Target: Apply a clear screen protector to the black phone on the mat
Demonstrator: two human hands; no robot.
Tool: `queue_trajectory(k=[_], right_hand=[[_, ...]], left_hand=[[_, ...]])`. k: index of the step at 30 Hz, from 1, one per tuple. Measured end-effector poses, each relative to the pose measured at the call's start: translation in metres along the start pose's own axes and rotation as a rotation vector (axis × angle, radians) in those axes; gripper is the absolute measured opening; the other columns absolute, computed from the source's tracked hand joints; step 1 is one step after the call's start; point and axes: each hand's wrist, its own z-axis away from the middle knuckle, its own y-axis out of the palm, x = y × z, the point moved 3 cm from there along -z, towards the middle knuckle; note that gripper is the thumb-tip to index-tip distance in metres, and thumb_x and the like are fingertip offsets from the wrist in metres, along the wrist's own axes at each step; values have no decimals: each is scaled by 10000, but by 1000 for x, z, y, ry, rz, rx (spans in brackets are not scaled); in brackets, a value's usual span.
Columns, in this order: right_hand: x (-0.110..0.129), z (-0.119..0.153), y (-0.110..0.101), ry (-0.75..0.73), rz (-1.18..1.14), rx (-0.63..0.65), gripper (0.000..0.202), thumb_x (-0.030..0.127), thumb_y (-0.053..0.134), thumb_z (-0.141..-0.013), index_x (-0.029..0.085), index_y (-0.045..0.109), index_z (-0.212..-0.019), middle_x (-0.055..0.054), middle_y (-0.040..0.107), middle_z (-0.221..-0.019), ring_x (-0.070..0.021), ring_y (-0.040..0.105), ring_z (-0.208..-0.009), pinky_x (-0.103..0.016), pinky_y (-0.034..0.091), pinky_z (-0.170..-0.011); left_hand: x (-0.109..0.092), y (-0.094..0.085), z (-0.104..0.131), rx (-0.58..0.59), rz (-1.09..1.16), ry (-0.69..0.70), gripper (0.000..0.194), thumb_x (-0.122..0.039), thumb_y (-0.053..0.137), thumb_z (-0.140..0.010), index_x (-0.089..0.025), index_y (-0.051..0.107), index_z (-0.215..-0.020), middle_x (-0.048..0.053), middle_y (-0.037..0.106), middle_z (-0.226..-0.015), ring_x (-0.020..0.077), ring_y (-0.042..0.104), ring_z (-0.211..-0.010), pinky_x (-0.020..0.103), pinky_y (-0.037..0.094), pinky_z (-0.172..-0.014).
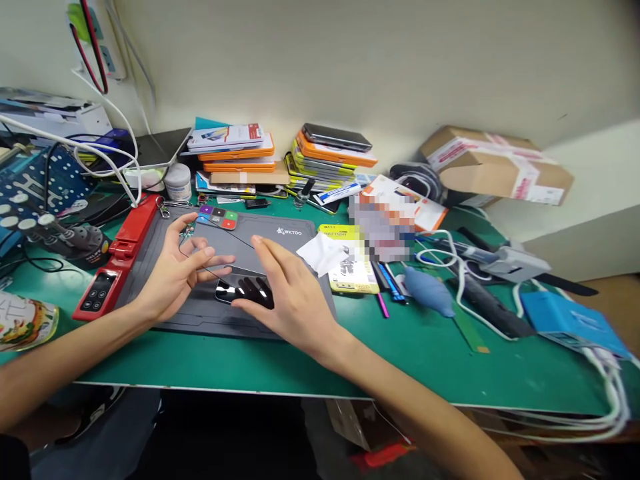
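Between my two hands I hold a clear glass screen protector [226, 245] with a thin dark edge, tilted above the work mat. My left hand [183, 267] grips its left side with thumb and fingers. On the opposite side, the fingers of my right hand [287, 280] hold its edge. Below lies a phone [244, 288] with a shiny black screen, partly hidden behind my right hand. The phone rests on the grey mat [280, 257]. A crumpled white wipe [323, 253] lies right of my right hand, partly on a yellow battery package [355, 273].
A red device with buttons [103, 290] lines the mat's left edge. Behind stand stacks of boxes [237, 150] and a cardboard carton [500, 163]. On the right are a blue air blower [429, 291], cables and a blue charger box [575, 320]. A can [27, 321] stands left.
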Motion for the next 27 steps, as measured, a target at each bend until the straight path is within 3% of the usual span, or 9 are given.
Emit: queue_trajectory(k=[4,7,12,14,16,18,20,23,27], right_hand=[[0,1,0,45,-45,-64,896,277,657,-1094,274,121,-1812,-207,624,-1586,-360,630,-1468,-580,604,-1170],[-17,4,-3,169,-237,-32,834,263,693,-1059,319,259,-1768,-170,612,-1590,-344,611,-1480,-588,608,-1158],[-63,3,-11,260,-483,71,782,317,789,-985,302,433,-1682,-147,635,-1568,-334,621,-1451,-609,558,-1204],[-84,3,-18,283,-551,113,799,368,839,-958,312,468,-1664,-137,643,-1566,-338,640,-1430,-615,543,-1217],[-100,6,-25,298,-589,136,810,422,885,-930,341,508,-1642,-126,636,-1583,-343,645,-1424,-607,542,-1219],[-109,12,-30,299,-599,162,778,437,887,-935,374,533,-1624,-105,629,-1600,-339,647,-1426,-599,531,-1234],[-114,20,-31,288,-598,182,701,432,862,-961,399,561,-1593,-84,638,-1580,-329,658,-1407,-591,536,-1229],[-113,32,-25,263,-606,191,626,427,829,-986,410,578,-1559,-74,653,-1527,-327,659,-1390,-588,560,-1201],[-103,40,-17,243,-597,210,642,415,825,-989,411,548,-1569,-75,654,-1503,-320,658,-1380,-576,572,-1191]], left_hand=[[4,2,1,13,-10,-17,853,-268,998,-824,-379,421,-1442,-116,622,-983,253,871,-1013,379,713,-958],[8,-1,-3,66,-73,2,811,-297,981,-848,-367,422,-1431,-98,615,-1006,251,861,-1040,415,689,-1011],[10,-13,-11,145,-490,235,663,-587,761,-1013,-311,446,-1527,75,676,-1253,307,741,-1278,490,629,-1064],[12,-16,-10,186,-795,338,804,-619,777,-984,-310,406,-1627,154,619,-1480,349,645,-1409,543,571,-1139],[16,-15,-8,289,-1097,382,1066,-626,882,-884,-328,300,-1726,187,514,-1661,404,540,-1522,615,474,-1238],[20,-14,-7,389,-1296,372,1324,-632,958,-791,-347,139,-1791,187,476,-1725,441,469,-1576,661,385,-1290],[22,-13,-6,433,-1372,339,1471,-617,979,-773,-365,-37,-1807,165,546,-1680,436,470,-1566,660,365,-1288],[22,-13,-5,439,-1389,276,1491,-569,957,-824,-385,-165,-1789,107,666,-1539,392,541,-1468,609,405,-1246],[22,-11,1,362,-1429,234,1407,-553,943,-840,-413,-77,-1799,72,691,-1422,362,581,-1309,573,471,-1172]])
